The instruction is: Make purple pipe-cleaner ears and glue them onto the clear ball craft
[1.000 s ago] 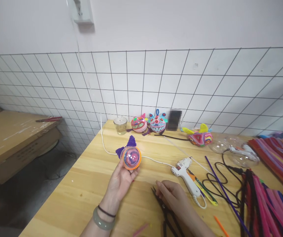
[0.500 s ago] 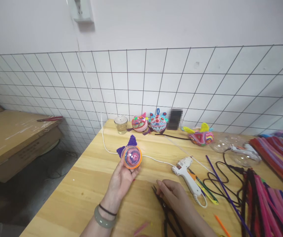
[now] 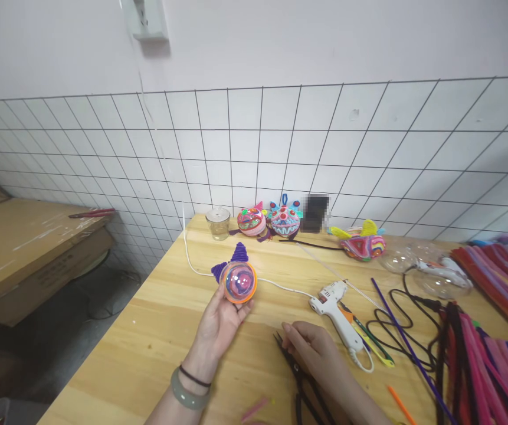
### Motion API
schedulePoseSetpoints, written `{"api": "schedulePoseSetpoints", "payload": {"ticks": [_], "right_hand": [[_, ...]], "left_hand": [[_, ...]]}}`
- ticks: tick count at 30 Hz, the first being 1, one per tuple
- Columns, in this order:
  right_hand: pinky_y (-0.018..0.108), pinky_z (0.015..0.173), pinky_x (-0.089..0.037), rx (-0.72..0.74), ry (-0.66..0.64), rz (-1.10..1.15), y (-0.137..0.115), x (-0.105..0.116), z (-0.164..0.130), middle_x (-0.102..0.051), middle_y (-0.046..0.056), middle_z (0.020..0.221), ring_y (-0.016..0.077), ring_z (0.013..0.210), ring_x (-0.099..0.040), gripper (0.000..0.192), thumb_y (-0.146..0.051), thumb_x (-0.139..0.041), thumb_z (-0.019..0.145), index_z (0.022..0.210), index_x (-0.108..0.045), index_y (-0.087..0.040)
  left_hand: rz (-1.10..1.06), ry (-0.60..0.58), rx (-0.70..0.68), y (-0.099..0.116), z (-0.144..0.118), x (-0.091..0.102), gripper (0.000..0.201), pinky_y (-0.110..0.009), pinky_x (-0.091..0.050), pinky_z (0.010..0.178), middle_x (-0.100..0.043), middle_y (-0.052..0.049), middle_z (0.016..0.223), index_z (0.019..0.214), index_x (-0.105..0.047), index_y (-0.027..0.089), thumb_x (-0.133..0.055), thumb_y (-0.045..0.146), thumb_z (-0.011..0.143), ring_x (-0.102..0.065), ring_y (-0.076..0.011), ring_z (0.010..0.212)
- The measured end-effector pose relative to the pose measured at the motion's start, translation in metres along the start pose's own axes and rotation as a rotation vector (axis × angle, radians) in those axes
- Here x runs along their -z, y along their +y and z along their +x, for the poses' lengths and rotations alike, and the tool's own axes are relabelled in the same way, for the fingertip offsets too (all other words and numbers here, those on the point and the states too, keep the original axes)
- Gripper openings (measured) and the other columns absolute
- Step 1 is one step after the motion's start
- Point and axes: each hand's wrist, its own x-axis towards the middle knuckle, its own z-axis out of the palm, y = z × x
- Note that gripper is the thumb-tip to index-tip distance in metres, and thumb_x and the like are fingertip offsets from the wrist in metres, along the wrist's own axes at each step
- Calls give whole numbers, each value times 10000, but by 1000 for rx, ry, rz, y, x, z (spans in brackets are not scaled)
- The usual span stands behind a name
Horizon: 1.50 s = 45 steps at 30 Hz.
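Note:
My left hand (image 3: 220, 327) is closed around a clear plastic ball (image 3: 239, 282) with an orange rim and pink and purple coils inside. Two purple pointed ears (image 3: 239, 252) of fuzzy pipe cleaner stick up from its upper left side. My right hand (image 3: 309, 348) rests near the table surface, its fingers curled with the thumb against the index finger; whatever may be between them is hidden. Black scissors (image 3: 297, 375) lie beside and partly under the right hand, blades pointing away from me. To its right lies a white glue gun (image 3: 340, 319).
Finished fuzzy ornaments (image 3: 284, 220) and a glass cup (image 3: 218, 223) stand along the tiled wall. At the right are clear plastic shells (image 3: 442, 283), bundles of pipe cleaners (image 3: 475, 366) and a looping black cable (image 3: 406, 321). A purple pipe cleaner (image 3: 406, 342) lies diagonally across the table.
The view has shifted very slightly. The ball in my left hand has turned a little; my right hand stays in nearly the same place.

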Motion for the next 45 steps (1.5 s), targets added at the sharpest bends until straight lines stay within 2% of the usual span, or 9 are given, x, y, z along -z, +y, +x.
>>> {"api": "schedulePoseSetpoints", "payload": {"ticks": [7, 22, 34, 37, 41, 45], "right_hand": [[245, 519, -351, -1, -1, -5, 0, -1, 1, -533, 13, 545, 160, 552, -526, 528, -515, -377, 912, 579, -583, -161], [244, 531, -368, 7, 2, -14, 1, -1, 1, -553, 17, 556, 162, 563, -543, 524, -501, -377, 918, 582, -589, -159], [239, 505, -379, 24, 14, -3, -1, -1, -1, -571, 13, 543, 156, 548, -544, 514, -489, -397, 918, 587, -613, -162], [247, 517, -401, 38, 17, 1, 0, -1, 0, -610, 28, 575, 168, 571, -564, 454, -456, -453, 898, 608, -632, -156], [274, 596, -460, 81, 32, 17, 1, 0, 1, -672, 49, 692, 189, 645, -598, 281, -389, -546, 844, 735, -662, -158], [289, 654, -479, 198, 42, 48, -3, 2, 0, -670, 60, 767, 192, 699, -600, 208, -326, -533, 865, 803, -663, -176]], "left_hand": [[18, 3, 12, 0, 0, 1, 218, -386, -532, 790, -696, -80, 1025, 1060, -599, 174, -528, 273, 880, -655, -215, 914], [18, 20, 25, 1, 0, -1, 242, -396, -533, 779, -697, -97, 1013, 1078, -580, 164, -454, 292, 915, -660, -235, 917], [26, 7, 33, 0, -2, -1, 214, -378, -536, 776, -702, -75, 1013, 1049, -599, 182, -547, 284, 868, -662, -218, 903], [73, 6, 33, -2, -2, 0, 213, -365, -537, 774, -700, -78, 1016, 1033, -608, 176, -588, 271, 842, -659, -216, 910], [239, -8, -51, -8, -3, 0, 219, -367, -530, 792, -691, -76, 1015, 984, -622, 174, -671, 247, 783, -647, -212, 916], [413, -5, -136, -16, -5, 0, 307, -360, -492, 842, -696, -69, 969, 975, -636, 171, -755, 239, 699, -643, -200, 886]]}}
